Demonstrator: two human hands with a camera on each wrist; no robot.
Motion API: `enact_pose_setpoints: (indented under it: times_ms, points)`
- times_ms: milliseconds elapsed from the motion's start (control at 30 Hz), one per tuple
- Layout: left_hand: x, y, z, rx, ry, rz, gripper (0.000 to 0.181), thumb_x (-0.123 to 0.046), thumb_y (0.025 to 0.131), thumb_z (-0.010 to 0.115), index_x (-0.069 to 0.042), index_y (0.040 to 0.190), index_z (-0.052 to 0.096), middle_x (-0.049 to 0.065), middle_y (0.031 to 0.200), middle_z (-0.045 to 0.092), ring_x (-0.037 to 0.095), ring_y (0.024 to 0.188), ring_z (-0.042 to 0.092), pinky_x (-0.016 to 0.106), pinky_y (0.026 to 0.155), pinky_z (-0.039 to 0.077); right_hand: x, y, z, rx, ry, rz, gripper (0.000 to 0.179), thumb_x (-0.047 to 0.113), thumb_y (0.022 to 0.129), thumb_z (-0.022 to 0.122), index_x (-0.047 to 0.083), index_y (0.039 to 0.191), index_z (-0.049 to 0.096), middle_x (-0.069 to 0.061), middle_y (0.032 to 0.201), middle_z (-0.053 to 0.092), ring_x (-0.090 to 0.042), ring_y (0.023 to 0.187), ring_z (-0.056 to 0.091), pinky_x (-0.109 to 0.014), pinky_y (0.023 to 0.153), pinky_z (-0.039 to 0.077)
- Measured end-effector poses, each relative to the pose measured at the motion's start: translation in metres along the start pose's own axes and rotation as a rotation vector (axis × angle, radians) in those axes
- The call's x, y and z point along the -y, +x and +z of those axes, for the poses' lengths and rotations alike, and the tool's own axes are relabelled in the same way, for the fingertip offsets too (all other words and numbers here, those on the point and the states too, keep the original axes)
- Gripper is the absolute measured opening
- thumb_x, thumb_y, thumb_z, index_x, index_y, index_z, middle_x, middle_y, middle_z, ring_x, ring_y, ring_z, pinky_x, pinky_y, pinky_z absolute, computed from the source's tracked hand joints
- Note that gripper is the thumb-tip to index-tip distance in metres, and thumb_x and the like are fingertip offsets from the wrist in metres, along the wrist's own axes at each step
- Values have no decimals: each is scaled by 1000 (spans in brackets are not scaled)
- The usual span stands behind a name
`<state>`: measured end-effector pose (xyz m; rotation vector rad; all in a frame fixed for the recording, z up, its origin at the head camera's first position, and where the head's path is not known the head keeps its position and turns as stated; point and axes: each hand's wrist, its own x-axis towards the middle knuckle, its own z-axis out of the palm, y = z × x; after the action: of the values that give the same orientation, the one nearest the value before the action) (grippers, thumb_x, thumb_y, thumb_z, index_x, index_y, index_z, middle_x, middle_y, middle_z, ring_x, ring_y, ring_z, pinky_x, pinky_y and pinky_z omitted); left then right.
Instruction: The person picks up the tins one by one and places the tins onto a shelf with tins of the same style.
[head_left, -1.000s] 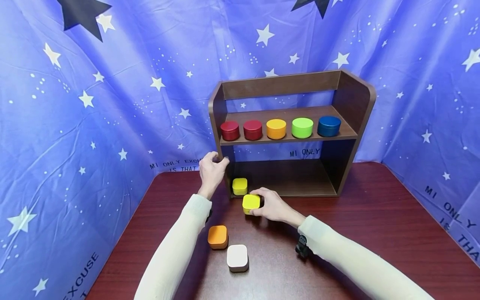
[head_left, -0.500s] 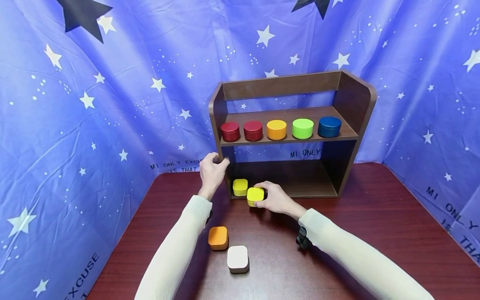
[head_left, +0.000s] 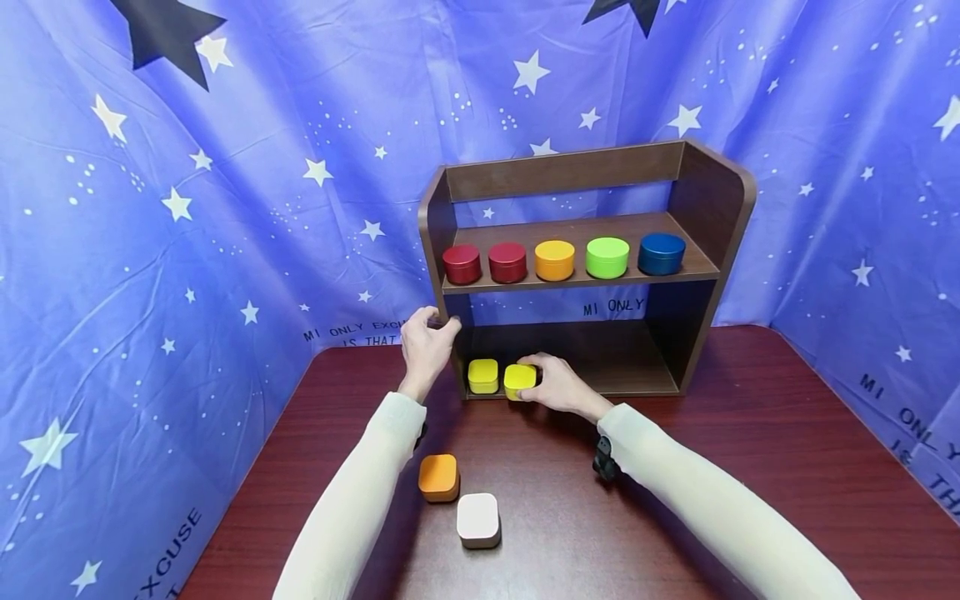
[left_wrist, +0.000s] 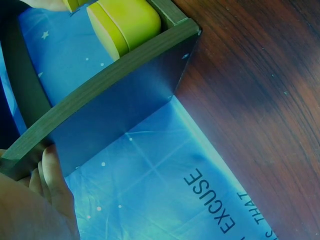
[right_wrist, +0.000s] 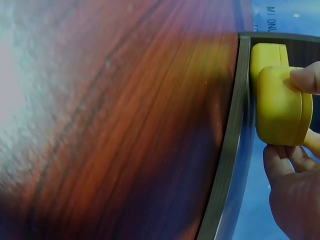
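Note:
My left hand point(head_left: 427, 348) grips the left side panel of a small dark brown shelf point(head_left: 566, 158); in the left wrist view its fingers point(left_wrist: 52, 170) lie along the panel's outer face. With my right hand point(head_left: 558, 385) I pinch a yellow square tin with rounded corners point(head_left: 519, 380) at the front of the lower level. Thumb and fingers are on opposite sides of this tin in the right wrist view. A second yellow tin point(head_left: 483, 375) sits just left of it, in the lower left corner by the side panel.
On the upper level stand several round tins: two red ones point(head_left: 507, 262), a yellow-orange one point(head_left: 555, 260), a green one point(head_left: 607, 257) and a blue one point(head_left: 662, 253). An orange square tin point(head_left: 439, 477) and a white one point(head_left: 478, 520) lie on the table point(head_left: 570, 533) between the forearms.
My right hand has carried the yellow tin from in front of the shelf back and slightly right, onto the lower level beside the other yellow tin. The left hand stays at the panel.

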<state>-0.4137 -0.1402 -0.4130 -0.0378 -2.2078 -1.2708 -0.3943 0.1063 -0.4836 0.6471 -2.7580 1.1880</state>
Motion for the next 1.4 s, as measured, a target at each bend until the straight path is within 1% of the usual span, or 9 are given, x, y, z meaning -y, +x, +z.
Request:
enact_pose_setpoints:
  times_ms: [100, 267, 500, 633, 767, 967, 1233, 1333, 1400]
  points:
    - [1, 0, 0, 3, -6, -2, 19, -27, 85, 78, -9, 89, 77, 12, 92, 79, 32, 90, 71, 41, 76, 51, -4, 3, 0, 6, -1, 5, 65, 16, 81, 87, -6, 138, 67, -24, 134, 72, -32, 115, 66, -43, 100, 54]
    - [1, 1, 0, -3, -6, 2, 19, -27, 85, 78, -9, 89, 77, 12, 93, 78, 33, 90, 72, 41, 76, 51, -10, 6, -1, 19, 3, 34, 66, 17, 81, 87, -6, 140, 66, -24, 136, 72, -30, 112, 65, -43, 101, 53]
    - [1, 0, 0, -4, -5, 13, 19, -26, 85, 78, -8, 88, 76, 12, 94, 79, 33, 92, 72, 42, 77, 51, -17, 10, -2, 34, 19, 26, 65, 15, 81, 85, -7, 139, 66, -23, 129, 73, -27, 104, 65, -38, 95, 53]
    - [0, 0, 0, 1, -17, 4, 20, -26, 85, 78, -7, 89, 77, 13, 96, 79, 34, 93, 72, 42, 78, 52, -19, 13, -2, 45, 34, 22, 65, 15, 81, 84, -7, 140, 66, -23, 128, 74, -25, 102, 65, -36, 93, 53]
    - [0, 0, 0, 7, -10, -2, 20, -27, 86, 78, -7, 90, 77, 13, 99, 79, 33, 93, 73, 42, 79, 52, -20, 14, -3, 51, 40, 22, 65, 14, 81, 83, -7, 140, 65, -23, 128, 74, -26, 103, 64, -37, 95, 53]
    - [0, 0, 0, -1, -5, 7, 19, -27, 85, 78, -8, 89, 77, 12, 97, 79, 32, 91, 73, 40, 77, 52, -20, 16, -4, 60, 48, 23, 65, 12, 82, 84, -8, 140, 65, -24, 130, 73, -26, 104, 65, -39, 98, 53]
    - [0, 0, 0, 0, -1, 16, 20, -26, 85, 78, -8, 91, 78, 12, 96, 79, 33, 91, 74, 41, 77, 53, -20, 18, -3, 55, 44, 14, 64, 13, 82, 83, -8, 140, 65, -26, 135, 72, -30, 112, 65, -45, 105, 53]
    - [-1, -1, 0, -6, -1, 22, 19, -26, 85, 78, -7, 90, 78, 13, 94, 79, 33, 90, 73, 40, 76, 53, -21, 18, -3, 49, 51, 27, 65, 13, 81, 84, -7, 140, 66, -25, 136, 72, -30, 114, 65, -46, 107, 52]
    - [-1, -1, 0, -8, -3, 27, 19, -25, 85, 78, -7, 89, 77, 13, 94, 79, 33, 88, 73, 40, 76, 52, -21, 17, -3, 48, 58, 40, 66, 14, 81, 84, -6, 142, 66, -25, 138, 72, -31, 117, 64, -47, 109, 51]
